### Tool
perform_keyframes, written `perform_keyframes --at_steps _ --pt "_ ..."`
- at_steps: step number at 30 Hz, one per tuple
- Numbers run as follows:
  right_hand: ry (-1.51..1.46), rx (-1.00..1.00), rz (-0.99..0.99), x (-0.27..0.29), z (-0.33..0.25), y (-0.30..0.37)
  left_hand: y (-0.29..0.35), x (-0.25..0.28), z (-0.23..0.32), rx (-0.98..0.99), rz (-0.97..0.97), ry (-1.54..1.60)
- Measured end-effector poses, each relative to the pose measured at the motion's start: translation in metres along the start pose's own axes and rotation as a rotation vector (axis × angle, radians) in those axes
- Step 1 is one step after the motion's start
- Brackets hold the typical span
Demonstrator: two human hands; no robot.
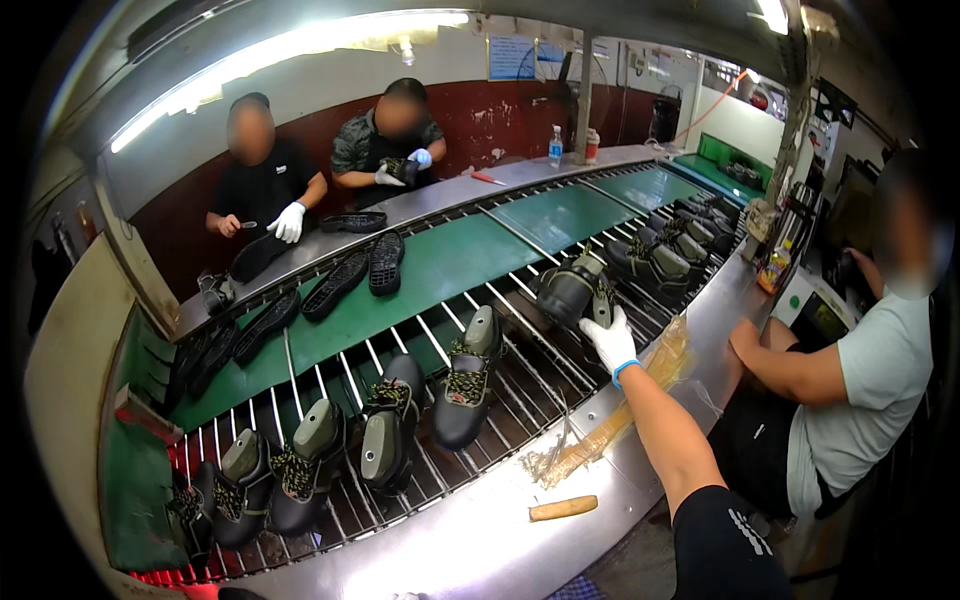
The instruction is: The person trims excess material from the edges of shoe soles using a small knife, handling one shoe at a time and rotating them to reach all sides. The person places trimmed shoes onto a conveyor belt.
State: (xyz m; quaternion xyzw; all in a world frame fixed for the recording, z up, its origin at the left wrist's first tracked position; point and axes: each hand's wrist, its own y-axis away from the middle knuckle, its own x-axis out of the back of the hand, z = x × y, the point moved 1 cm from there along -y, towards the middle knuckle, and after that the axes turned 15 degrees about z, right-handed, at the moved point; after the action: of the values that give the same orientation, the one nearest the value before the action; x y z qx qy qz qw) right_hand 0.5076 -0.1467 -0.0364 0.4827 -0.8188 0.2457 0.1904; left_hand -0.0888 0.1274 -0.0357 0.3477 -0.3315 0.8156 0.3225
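My right hand [612, 341], in a white glove with a blue band at the wrist, reaches across the metal edge to the rack. Its fingers are closed round the grey-green last of a black work shoe [566, 291], whose toe points left. More black shoes on lasts lie close by: a cluster [655, 262] to the right, and a shoe with speckled laces [463, 400] to the left. Several others, such as one shoe [307, 478], rest on the bars at the near left. My left hand is out of view.
Black soles [335, 285] lie along the green belt [440, 270]. Across it, two co-workers handle a sole [262, 256] and a shoe [404, 170]. Another person [850, 390] sits close on my right. A wooden-handled tool [563, 508] and yellowish tape [610, 430] lie on the near metal ledge.
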Motion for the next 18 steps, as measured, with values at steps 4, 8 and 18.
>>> perform_keyframes --at_steps 4,8,18 --pt "-0.133 -0.037 0.096 -0.002 0.036 -0.021 -0.005 0.003 0.012 -0.090 0.030 -0.023" --pt "-0.569 -0.297 -0.044 0.031 -0.003 -0.020 -0.006 0.010 0.013 -0.129 0.064 -0.081" --pt "-1.501 -0.372 -0.461 0.264 -0.026 0.138 -0.057 0.114 -0.063 -0.020 0.241 -0.096"
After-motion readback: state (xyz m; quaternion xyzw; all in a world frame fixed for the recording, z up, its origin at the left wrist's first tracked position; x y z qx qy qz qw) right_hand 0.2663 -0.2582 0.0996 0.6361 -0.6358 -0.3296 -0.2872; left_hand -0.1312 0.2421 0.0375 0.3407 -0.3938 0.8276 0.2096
